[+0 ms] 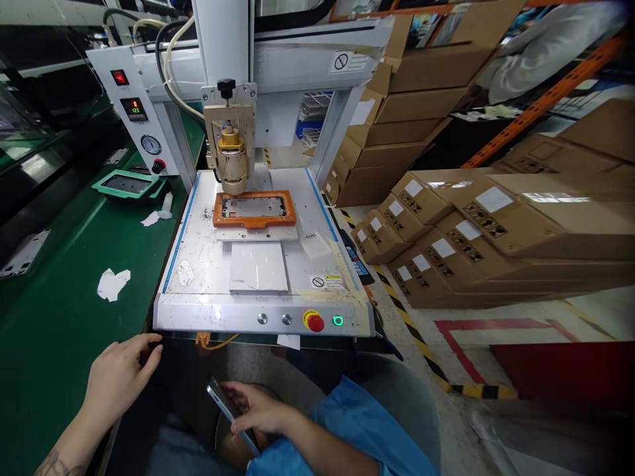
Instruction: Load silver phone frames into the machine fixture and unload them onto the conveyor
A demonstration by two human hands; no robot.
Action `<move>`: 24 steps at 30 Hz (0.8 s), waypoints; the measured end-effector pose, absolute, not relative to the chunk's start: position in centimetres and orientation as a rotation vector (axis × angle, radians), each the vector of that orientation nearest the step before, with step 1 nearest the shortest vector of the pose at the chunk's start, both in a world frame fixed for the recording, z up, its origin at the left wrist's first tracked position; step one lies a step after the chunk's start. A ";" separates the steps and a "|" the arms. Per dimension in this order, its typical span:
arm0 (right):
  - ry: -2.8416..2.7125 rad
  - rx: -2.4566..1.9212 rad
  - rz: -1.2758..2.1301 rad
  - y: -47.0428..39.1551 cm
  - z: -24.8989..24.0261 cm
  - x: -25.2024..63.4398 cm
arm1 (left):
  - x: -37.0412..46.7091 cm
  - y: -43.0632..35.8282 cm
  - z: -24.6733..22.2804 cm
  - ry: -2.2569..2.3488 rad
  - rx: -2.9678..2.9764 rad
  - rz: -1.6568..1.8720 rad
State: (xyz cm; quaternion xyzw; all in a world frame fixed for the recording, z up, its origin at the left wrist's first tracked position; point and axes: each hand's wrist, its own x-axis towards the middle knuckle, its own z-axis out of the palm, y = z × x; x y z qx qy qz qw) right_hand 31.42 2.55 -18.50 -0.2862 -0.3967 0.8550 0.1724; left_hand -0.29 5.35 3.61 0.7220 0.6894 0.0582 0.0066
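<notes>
My right hand (260, 410) is closed around a phone-like device (232, 411) with a silvery edge, held low in front of the machine. My left hand (122, 373) rests on the edge of the green work surface (59, 357), holding nothing, its fingers bent and thumb apart. Beyond both hands stands a white benchtop machine (198, 311). On its bed an orange fixture (254, 223) holds a flat grey plate (258, 207), just under the brass-coloured machine head (232, 165). Neither hand touches the fixture.
A green tray (126, 185) and white scraps (113, 284) lie on the left surface. The machine's front carries a red emergency button (315, 322) and a lit green button (338, 321). Stacked cardboard boxes (496, 225) and an orange rack beam (546, 99) stand to the right.
</notes>
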 end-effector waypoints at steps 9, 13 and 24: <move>-1.127 -0.818 2.428 2.7 -18.0 31.4 | 0.1 5.3 4.1 2.155 2.246 0.196; -1.156 -0.794 2.426 2.7 -18.0 31.5 | 0.0 5.4 3.9 2.155 2.219 0.184; -1.142 -0.820 2.427 2.7 -17.6 31.4 | -0.2 5.4 4.3 2.127 2.089 0.456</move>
